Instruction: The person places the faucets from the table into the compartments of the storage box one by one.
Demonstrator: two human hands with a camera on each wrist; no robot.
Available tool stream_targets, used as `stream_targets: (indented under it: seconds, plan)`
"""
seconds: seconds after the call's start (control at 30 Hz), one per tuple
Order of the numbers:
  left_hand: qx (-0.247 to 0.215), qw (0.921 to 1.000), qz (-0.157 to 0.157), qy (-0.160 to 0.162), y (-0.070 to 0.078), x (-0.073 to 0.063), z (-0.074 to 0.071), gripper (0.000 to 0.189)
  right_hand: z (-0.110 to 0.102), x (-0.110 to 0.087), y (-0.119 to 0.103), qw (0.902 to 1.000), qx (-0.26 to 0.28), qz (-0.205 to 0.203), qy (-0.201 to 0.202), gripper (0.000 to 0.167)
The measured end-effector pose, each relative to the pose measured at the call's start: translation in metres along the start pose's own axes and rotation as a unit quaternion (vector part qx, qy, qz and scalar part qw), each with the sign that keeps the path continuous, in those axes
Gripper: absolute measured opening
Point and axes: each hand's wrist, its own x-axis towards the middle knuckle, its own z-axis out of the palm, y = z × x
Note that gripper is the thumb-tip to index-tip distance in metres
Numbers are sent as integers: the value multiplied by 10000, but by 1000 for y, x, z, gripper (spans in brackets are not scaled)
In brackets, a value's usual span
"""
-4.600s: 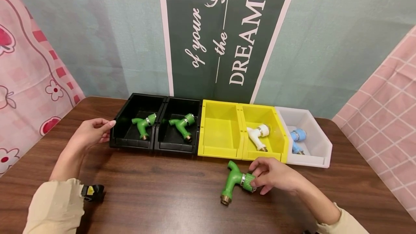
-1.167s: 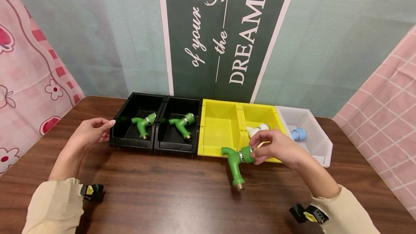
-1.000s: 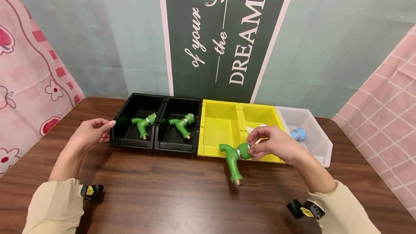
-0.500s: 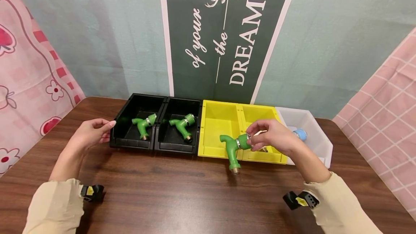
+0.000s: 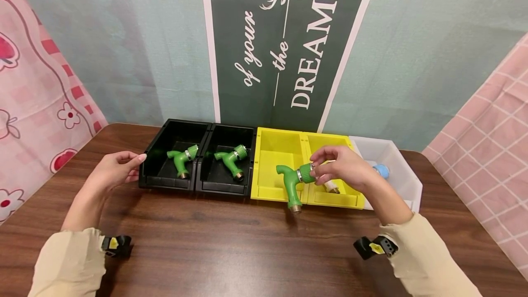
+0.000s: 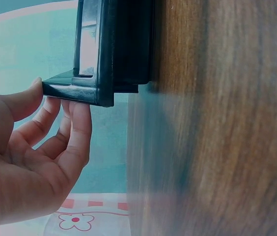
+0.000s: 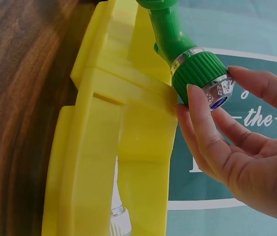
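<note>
My right hand (image 5: 344, 168) pinches a green tap (image 5: 291, 182) by its ribbed knob, and the tap overlaps the front of the two yellow bins (image 5: 272, 192) in the head view. The right wrist view shows thumb and fingers around the knob end of the green tap (image 7: 200, 69), above the bin rims. My left hand (image 5: 113, 171) pinches the side wall of the leftmost black bin (image 5: 165, 181); its thumb and fingers sit on either side of the black rim (image 6: 77, 92) in the left wrist view. One green tap (image 5: 181, 159) lies in that bin.
The second black bin (image 5: 222, 186) holds another green tap (image 5: 232, 162). A white tap (image 5: 331, 187), partly hidden by my right hand, lies in the right yellow bin. A white bin (image 5: 406, 182) with a blue tap (image 5: 381, 171) ends the row. Behind hangs a curtain (image 5: 173, 49).
My right hand has lifted the green tap off the table and carried it back and slightly left, over the front of the yellow bins. The left hand has stayed on the black bin.
</note>
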Motion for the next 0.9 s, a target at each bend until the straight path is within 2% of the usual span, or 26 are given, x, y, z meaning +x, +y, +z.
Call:
stream_targets:
  seconds: [0.27, 0.9]
  plan:
    - [3, 10000, 13, -3, -1, 0, 0, 48, 0, 6, -8, 9995, 286, 113, 48, 31]
    - [17, 10000, 33, 0, -1, 0, 0, 47, 5, 24, -22, 9992, 223, 220, 231, 26]
